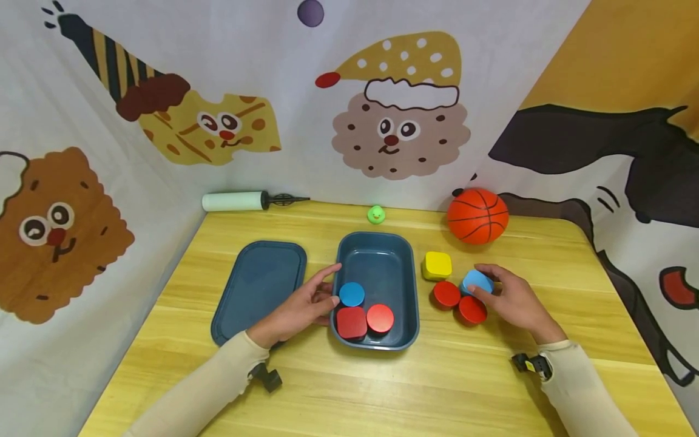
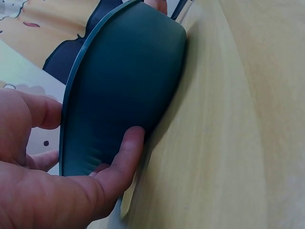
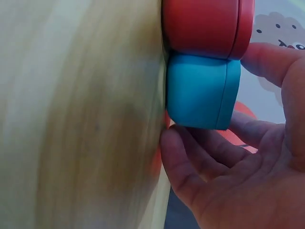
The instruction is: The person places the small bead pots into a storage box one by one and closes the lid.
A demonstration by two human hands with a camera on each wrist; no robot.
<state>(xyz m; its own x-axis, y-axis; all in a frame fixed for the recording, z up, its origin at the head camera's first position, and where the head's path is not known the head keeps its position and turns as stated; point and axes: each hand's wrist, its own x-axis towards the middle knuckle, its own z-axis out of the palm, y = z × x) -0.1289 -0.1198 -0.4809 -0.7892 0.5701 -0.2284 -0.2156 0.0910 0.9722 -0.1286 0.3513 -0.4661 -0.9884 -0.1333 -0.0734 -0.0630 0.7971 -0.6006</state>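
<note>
My left hand holds the left side of a dark blue-grey rectangular box. The thumb and index finger lie at its rim, while another finger touches the outer wall. Inside the box sit a round blue container, a squarish red one and a round red one. To the right, my right hand pinches a small light blue lidded container, which stands on the table beside two round red containers. A yellow squarish container is just behind them.
A flat dark lid lies left of the box. Along the back edge are a pale green hand pump, a small green toy duck and an orange basketball. A cartoon-print cloth hangs behind the wooden table.
</note>
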